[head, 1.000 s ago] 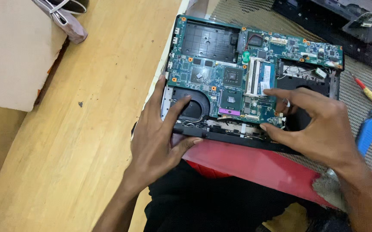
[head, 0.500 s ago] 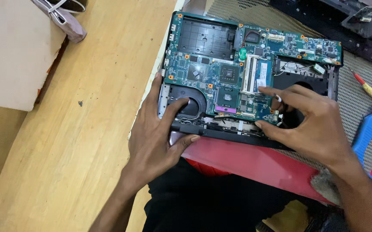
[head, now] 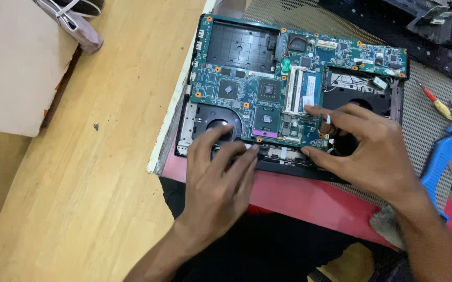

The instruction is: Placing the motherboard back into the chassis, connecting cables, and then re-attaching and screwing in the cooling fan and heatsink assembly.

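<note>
My left hand (head: 218, 180) lies palm down, fingers spread and stretched forward, forearm running back toward me. My right hand (head: 372, 151) is also palm down, fingers fanned leftward, thumb tucked low, wrist angled in from the right.

Opened laptop base (head: 294, 89): on the table edge (head: 288, 196), circuit board (head: 247, 91) inside it, fan (head: 216, 125) at its near left corner. Left hand (head: 218, 183): on the base's near edge, fingers over the fan. Right hand (head: 364, 143): on the base's near right part. Screwdrivers (head: 448, 117) and a flat tool (head: 440, 156): right of the base. Keyboard (head: 419, 28): behind the base. Bag (head: 72, 23): well left of the base, on the floor (head: 90, 172).
</note>
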